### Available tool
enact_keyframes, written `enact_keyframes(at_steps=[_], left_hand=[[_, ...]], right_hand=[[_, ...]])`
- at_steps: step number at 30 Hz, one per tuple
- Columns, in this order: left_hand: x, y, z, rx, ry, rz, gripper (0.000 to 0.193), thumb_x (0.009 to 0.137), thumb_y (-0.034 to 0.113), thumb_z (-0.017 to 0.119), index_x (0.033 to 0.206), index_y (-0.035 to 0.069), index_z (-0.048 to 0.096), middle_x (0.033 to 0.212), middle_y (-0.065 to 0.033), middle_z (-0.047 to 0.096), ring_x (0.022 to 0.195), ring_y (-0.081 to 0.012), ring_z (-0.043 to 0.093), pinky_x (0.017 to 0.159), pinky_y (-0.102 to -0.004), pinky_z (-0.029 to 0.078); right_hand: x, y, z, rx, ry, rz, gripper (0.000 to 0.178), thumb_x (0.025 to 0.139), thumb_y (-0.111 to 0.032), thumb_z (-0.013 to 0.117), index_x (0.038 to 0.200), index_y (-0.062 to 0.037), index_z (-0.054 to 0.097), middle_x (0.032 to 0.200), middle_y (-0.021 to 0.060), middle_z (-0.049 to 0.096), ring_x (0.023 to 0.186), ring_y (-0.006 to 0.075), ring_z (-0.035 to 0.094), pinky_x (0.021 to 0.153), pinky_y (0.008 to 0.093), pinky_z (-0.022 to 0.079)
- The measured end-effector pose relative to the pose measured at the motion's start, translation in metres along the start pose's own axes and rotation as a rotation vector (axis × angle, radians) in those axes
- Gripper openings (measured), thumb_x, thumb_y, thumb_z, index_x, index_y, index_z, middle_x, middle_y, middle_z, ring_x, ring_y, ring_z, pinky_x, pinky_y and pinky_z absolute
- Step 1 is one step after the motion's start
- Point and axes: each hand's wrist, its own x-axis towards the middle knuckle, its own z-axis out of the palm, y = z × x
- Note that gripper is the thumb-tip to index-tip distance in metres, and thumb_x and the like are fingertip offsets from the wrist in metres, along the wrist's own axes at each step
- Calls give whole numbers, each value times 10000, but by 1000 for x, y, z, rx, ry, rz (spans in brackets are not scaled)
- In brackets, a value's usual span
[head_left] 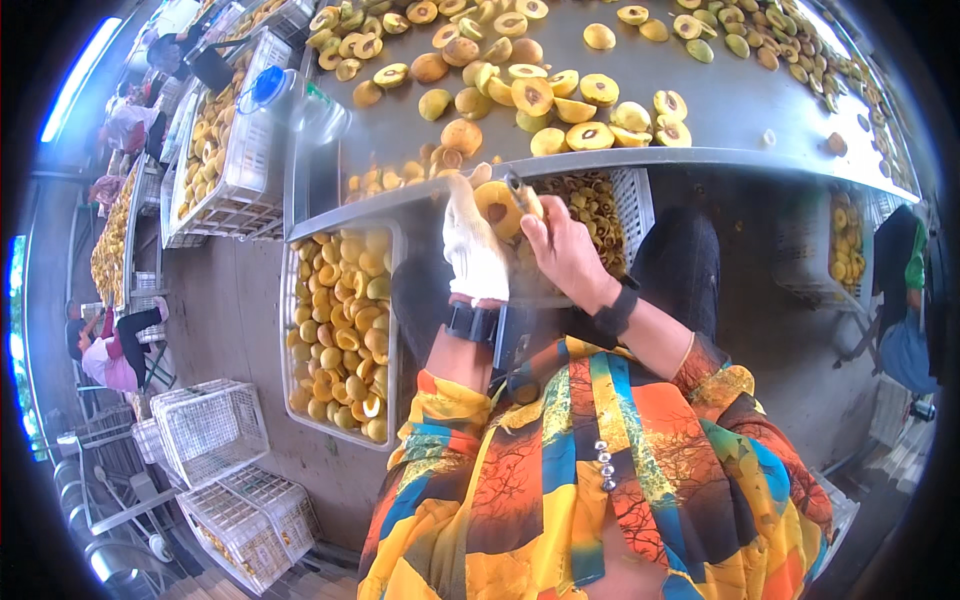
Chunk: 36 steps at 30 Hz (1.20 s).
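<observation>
Yellow fruit half (495, 203) — brown-centred

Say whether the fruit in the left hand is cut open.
Cut open: the fruit shows a yellow face with a brown centre.

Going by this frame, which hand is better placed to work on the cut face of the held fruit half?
Likely the right hand: it grips a tool beside the fruit half, which occupies the gloved left hand.
</observation>
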Motion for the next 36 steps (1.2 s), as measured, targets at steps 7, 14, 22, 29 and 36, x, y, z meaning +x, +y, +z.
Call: enact_keyframes(at_steps=[7,14,22,29,36], left_hand=[[-9,1,5,131,-7,168,435,939,390,489,1132,8,567,1021,-65,599,889,-134,563,752,-253,480],[-12,-5,9,34,-11,220,309,928,296,539,1086,35,590,993,-52,609,863,-131,574,731,-256,486],[-15,-4,3,405,65,257,326,947,309,485,991,19,626,907,-68,655,741,-109,562,645,-234,456],[-5,23,-27,253,-420,-74,362,894,313,584,1029,-20,632,916,-86,664,815,-126,608,725,-247,480],[-15,5,-26,267,-69,-100,255,831,216,656,922,-22,666,798,-71,663,657,-104,588,607,-224,468]], right_hand=[[-22,-2,3,-280,-110,-22,280,926,-301,473,909,-25,424,690,211,584,619,391,584,543,467,468],[-22,-7,3,-343,-74,34,262,924,-281,476,916,-23,433,721,223,584,650,398,583,568,475,467],[-34,-6,6,-262,-231,82,308,942,-261,430,914,44,463,641,254,584,631,437,583,569,488,465],[-32,-8,-4,227,-446,363,369,969,-348,397,870,1,467,588,70,467,465,180,473,452,354,405],[-34,-22,-4,642,-659,914,302,982,-383,349,936,-96,428,603,-10,385,394,57,331,337,212,308]])
